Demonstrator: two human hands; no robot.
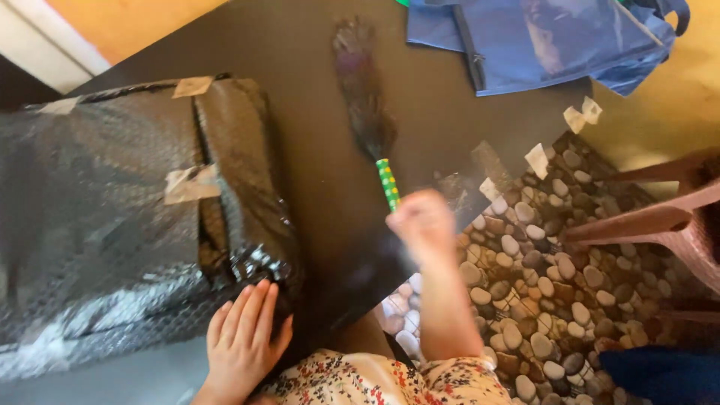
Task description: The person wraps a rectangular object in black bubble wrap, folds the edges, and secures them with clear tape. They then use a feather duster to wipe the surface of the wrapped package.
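Here the right hand is closed in a fist around the green, white-dotted handle of a small feather duster, whose dark plume points away toward the far side of the dark tabletop. The hand is blurred, so the exact finger placement cannot be made out. The left hand lies open and flat, fingers together, pressed on the near right corner of a large parcel in black bubble wrap; it grips nothing. The parcel fills the left of the scene and is sealed with strips of beige tape.

As a judgement, the dusting looks only partly done: the plume rests on bare tabletop to the right of the parcel, and several torn tape scraps lie scattered to the right, where the tabletop meets a pebble-patterned floor covering. That litter is still to be cleared. Whether the parcel's own surface has been brushed cannot be told.

A blue bag lies at the far right, and a reddish plastic chair stands at the right edge.
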